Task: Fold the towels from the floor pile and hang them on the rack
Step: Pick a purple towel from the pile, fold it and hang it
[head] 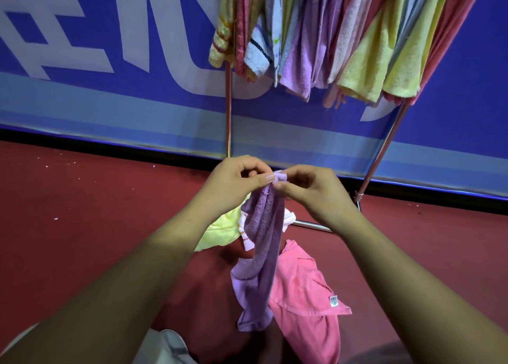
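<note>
The purple towel (264, 240) hangs at frame centre, bunched into a narrow rope. Its top corner is pinched between both hands and its tail trails toward the floor (82, 226) at 6 o'clock. The left hand (236, 182) grips that corner with thumb and curled fingers from 9 o'clock. The right hand (310, 190) pinches the same edge from 3 o'clock, and the two hands almost touch.

Both grips share one small corner, so the rest hangs unsupported. If a pinch slides along the hem and misses the next corner, the cloth would likely stay twisted and fold crooked. A slack pinch would drop it back on the pile. The tail crosses the pink towel (302, 289) at 5 o'clock, though whether they touch cannot be told. A quick lift might drag it along.

The yellow towel (220, 229) lies at 8 o'clock, and the white towel (246, 238) sits partly hidden behind the purple one.

The rack (228, 102) stands from 12 to 2 o'clock, with its base bar just beyond the right wrist, where a wide spread could knock it. The hung towels (316, 33) crowd together, and no free gap shows in view. The banner (110, 61) closes the far side, so the best arm room is toward 9 o'clock.
</note>
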### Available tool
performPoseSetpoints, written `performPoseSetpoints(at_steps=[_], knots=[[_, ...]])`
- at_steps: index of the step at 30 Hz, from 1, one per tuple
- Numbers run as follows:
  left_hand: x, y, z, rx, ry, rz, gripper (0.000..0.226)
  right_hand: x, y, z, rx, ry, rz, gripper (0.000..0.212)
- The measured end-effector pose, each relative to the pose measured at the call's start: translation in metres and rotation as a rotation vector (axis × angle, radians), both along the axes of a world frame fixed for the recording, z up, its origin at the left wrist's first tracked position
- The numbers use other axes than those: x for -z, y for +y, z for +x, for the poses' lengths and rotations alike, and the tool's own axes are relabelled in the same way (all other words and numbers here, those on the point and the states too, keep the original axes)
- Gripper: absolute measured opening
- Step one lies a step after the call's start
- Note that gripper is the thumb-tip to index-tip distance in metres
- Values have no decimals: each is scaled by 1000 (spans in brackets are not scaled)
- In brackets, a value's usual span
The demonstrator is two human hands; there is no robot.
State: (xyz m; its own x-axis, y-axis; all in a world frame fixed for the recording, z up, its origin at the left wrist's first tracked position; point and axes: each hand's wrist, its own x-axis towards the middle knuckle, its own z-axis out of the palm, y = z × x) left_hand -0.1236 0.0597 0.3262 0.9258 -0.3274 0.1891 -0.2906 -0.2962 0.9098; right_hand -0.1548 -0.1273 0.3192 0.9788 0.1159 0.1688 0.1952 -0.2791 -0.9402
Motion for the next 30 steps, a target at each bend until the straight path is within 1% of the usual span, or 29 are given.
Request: performPoseSetpoints(at_steps=[2, 4, 6, 8, 9, 10, 11, 12, 14, 16, 19, 20, 21, 22, 23, 24, 25, 26, 27, 28, 30], knots=[[-1, 0, 0, 1, 1, 3, 6, 2, 1, 0, 10, -24, -16, 8], [-6, 1, 0, 34, -23, 91, 13, 0, -2, 2, 31, -25, 29, 11], [-6, 7, 3, 143, -38, 283, 32, -4, -7, 3, 40, -14, 111, 13], [2, 14, 7, 214, 5, 537, 58, -10, -12, 5, 83, 17, 266, 14], [9, 20, 11, 221, 25, 645, 65, -12, -15, 7, 117, 46, 358, 14], [12, 25, 12, 207, 43, 709, 65, -14, -19, 8, 159, 70, 419, 14], [15, 29, 14, 187, 52, 721, 62, -14, -22, 11, 198, 76, 444, 17], [15, 32, 15, 155, 54, 688, 58, -15, -26, 12, 245, 74, 420, 22], [6, 35, 18, 53, 29, 510, 48, -14, -33, 13, 323, 66, 367, 30], [-7, 34, 19, -29, -1, 311, 39, -15, -37, 16, 368, 76, 366, 28], [-30, 25, 18, -124, -86, 155, 37, -26, -39, 24, 379, 31, 366, 22], [-40, 20, 16, -127, -83, 52, 36, -35, -39, 25, 353, 4, 397, 21], [-52, 17, 13, -95, -63, -101, 33, -47, -40, 24, 273, -29, 471, 20], [-63, 15, 11, -37, -7, -277, 26, -58, -43, 26, 164, -44, 587, 28], [-72, 13, 9, 18, 35, -395, 22, -68, -48, 26, 64, -47, 700, 45], [-78, 14, 10, 52, 35, -414, 21, -76, -50, 25, -22, -52, 763, 48], [-80, 16, 11, 39, -20, -289, 22, -80, -51, 22, 15, -81, 734, 33], [-78, 18, 14, 3, -101, -103, 22, -81, -50, 20, 78, -102, 653, 11], [-73, 19, 17, -51, -155, 24, 22, -75, -50, 21, 188, -155, 555, 23], [-69, 21, 19, -96, -164, 53, 19, -69, -49, 19, 246, -175, 470, 32], [-66, 23, 18, -127, -163, 1, 11, -60, -46, 15, 278, -150, 447, 38]])
